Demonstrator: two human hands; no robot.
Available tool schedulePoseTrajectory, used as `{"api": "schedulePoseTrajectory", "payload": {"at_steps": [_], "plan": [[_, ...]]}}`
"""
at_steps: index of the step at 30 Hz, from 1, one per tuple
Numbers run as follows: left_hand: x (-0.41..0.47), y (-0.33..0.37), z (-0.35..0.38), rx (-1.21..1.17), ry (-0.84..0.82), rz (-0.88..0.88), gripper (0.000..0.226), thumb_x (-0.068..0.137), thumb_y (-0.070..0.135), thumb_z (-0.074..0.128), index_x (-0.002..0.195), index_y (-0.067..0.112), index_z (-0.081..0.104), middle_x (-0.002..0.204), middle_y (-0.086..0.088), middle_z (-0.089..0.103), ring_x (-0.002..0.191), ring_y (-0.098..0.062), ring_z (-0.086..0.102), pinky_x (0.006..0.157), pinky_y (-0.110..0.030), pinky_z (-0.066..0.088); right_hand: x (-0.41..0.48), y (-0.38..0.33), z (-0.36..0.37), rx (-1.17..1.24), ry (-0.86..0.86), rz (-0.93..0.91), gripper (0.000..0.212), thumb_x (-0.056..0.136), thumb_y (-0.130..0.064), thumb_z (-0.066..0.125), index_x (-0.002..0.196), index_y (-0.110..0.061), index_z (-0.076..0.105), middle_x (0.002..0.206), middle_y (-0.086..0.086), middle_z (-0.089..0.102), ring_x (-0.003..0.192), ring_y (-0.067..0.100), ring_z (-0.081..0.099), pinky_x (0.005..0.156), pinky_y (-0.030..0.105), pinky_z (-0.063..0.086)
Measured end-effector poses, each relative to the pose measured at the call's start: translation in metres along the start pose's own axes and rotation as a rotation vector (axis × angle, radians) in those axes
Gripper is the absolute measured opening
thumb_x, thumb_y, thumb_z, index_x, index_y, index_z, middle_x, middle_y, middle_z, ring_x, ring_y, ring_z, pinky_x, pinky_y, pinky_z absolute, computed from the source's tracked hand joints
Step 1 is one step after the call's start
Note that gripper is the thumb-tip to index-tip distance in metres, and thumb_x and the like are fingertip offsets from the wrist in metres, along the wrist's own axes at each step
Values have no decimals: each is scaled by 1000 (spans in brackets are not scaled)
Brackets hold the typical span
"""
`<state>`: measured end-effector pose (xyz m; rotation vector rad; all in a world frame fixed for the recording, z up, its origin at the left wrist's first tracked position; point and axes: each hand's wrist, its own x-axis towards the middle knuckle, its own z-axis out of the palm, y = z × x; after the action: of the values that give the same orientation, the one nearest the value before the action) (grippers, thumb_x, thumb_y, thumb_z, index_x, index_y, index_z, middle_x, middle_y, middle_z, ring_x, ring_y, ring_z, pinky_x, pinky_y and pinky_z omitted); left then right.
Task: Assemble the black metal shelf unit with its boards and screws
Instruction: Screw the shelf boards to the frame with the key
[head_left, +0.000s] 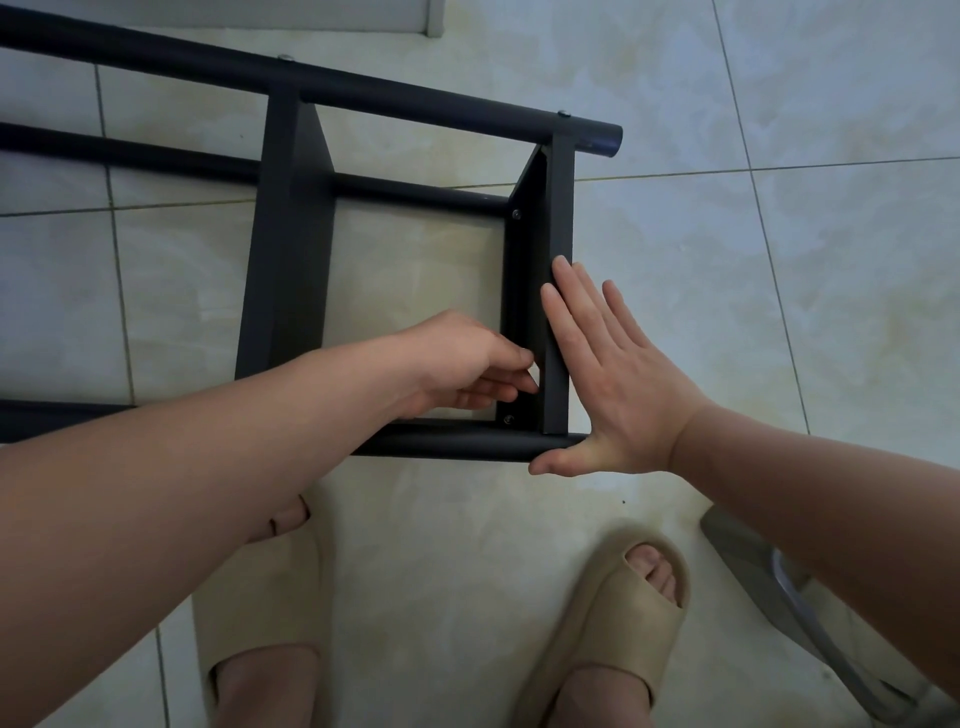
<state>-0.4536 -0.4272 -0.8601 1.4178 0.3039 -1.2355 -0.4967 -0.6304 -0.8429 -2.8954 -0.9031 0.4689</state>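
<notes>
On the pale tiled floor at 12 o'clock lies the black metal shelf frame, its black end board already screwed in, more likely to come. Your right hand presses spread on that board; your left hand curls inside, its pinch unclear.

The black tubular metal shelf frame looks matt and smooth; its flat black board is matt too; small silvery screw heads glint; pale marbled floor tiles are glossy; beige rubbery slippers look matt, perhaps foam.
</notes>
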Motion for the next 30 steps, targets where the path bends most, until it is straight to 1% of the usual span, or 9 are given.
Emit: {"api": "schedulePoseTrajectory", "payload": {"at_steps": [5,8,12,15,17,19,21,25,30], "plan": [[-1,4,-3,53,-31,-4,9,98,23,61,98,15,66,87,0,79,70,-5,70,78,-27,52,0,0,-1,1,-9,0,139,71,-97,39,159,4,0,167,23,-8,156,38,-7,125,58,8],[0,6,-4,125,-52,17,10,100,22,59,95,16,65,88,2,79,74,-5,70,78,-28,51,0,-1,-1,-1,-10,0,139,71,-97,39,159,4,0,167,23,-8,155,38,-7,125,58,8],[-1,7,-6,165,-75,24,10,101,20,56,97,15,64,91,1,79,81,-7,73,79,-28,51,0,0,-1,-1,-2,-4,139,71,-96,40,159,4,1,167,23,-7,156,38,-7,125,58,8],[-2,7,-8,212,-84,36,15,101,17,56,89,17,64,92,2,79,88,-9,72,80,-29,50,0,0,0,-2,4,-3,139,71,-96,40,159,4,1,167,23,-7,156,38,-6,125,58,8],[-3,8,-10,252,-82,45,19,101,14,56,83,18,64,93,2,78,93,-11,71,85,-31,51,0,0,0,-2,6,-4,139,71,-97,40,159,4,1,167,23,-7,156,38,-6,125,58,8],[-5,9,-12,293,-89,52,20,100,14,57,83,18,65,93,3,77,96,-11,70,92,-35,51,0,0,1,4,11,-6,139,71,-97,39,159,4,1,167,23,-7,156,38,-5,125,58,8],[-7,10,-14,333,-99,57,19,100,14,57,84,19,66,89,6,76,96,-10,70,96,-37,50,0,0,1,4,15,-8,138,72,-97,39,159,4,2,167,23,-7,156,38,-5,125,58,8],[-9,11,-17,384,-113,45,19,100,13,57,85,19,68,85,11,75,99,-8,68,101,-40,48,0,0,1,1,13,-5,139,71,-97,39,159,5,2,167,23,-7,156,38,-5,125,58,7],[-10,10,-18,426,-129,31,19,100,13,58,87,20,70,80,16,75,99,-7,67,101,-40,47,0,0,1,-1,12,-5,139,71,-96,41,159,4,2,167,23,-7,156,38,-5,125,57,8]]}}
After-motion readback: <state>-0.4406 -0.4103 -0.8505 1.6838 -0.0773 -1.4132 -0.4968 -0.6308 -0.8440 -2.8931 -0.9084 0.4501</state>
